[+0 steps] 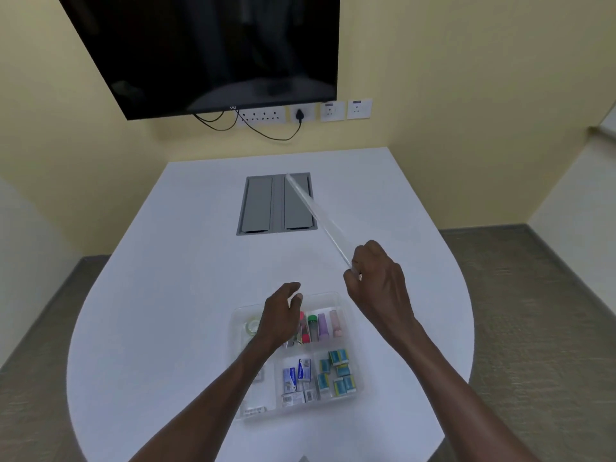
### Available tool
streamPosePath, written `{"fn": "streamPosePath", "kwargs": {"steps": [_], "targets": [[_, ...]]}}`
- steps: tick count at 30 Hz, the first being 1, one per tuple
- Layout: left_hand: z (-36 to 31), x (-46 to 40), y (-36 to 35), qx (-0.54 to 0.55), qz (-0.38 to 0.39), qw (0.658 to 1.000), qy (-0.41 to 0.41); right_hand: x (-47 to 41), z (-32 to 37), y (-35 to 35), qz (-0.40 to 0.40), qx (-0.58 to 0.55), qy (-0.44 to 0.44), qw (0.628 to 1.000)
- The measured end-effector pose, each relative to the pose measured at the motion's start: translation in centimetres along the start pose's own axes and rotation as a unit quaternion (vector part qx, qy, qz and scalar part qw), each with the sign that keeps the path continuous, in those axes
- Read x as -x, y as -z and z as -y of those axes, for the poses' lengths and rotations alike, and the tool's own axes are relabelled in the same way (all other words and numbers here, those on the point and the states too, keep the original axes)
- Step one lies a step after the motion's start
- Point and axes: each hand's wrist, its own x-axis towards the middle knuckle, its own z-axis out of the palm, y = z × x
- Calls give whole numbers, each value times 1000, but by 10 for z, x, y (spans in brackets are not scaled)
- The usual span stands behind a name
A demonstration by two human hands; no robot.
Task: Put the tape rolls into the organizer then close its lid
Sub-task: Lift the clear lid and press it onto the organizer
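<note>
both hands work over the organizer (345, 303): right hand (376, 278) pinches the clear lid (316, 216), which slants up and away, above the left hand (280, 315), loosely curled by a tape roll (251, 326).

A white counter (173, 295) with a rounded near edge fills the middle. Set into its far part is a grey hatch (263, 205) with two flaps side by side. On the yellow wall (450, 78) behind hangs a dark screen (213, 48), switched off. Just under its lower edge runs a row of sockets (263, 116), one with a black plug (300, 115), and black cables (266, 133) droop beneath. Grey carpet (533, 311) lies on both sides.
</note>
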Motion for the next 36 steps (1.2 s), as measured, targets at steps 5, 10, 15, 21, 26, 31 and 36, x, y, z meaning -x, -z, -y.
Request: {"fn": "streamPosePath", "kwargs": {"steps": [5, 10, 15, 21, 26, 31, 36], "targets": [[-5, -22, 32, 55, -35, 997, 40, -8, 36, 21, -17, -122, 23, 992], [-4, -38, 60, 185, -57, 973, 127, -10, 63, 33, -32, -240, 9, 970], [12, -48, 82, 403, -71, 888, 208, -8, 72, 28, -21, -350, -90, 932], [66, -38, 97, 382, -163, 883, 217, 5, 36, -12, 10, -310, -214, 926], [107, -17, 90, 331, -220, 882, 252, 34, 10, -44, 91, -165, -250, 950], [127, 30, 75, 263, -241, 889, 289, 78, -18, -71, 199, -16, -269, 942], [130, 59, 62, 206, -210, 898, 327, 111, -38, -87, 308, 31, -316, 897]]}}
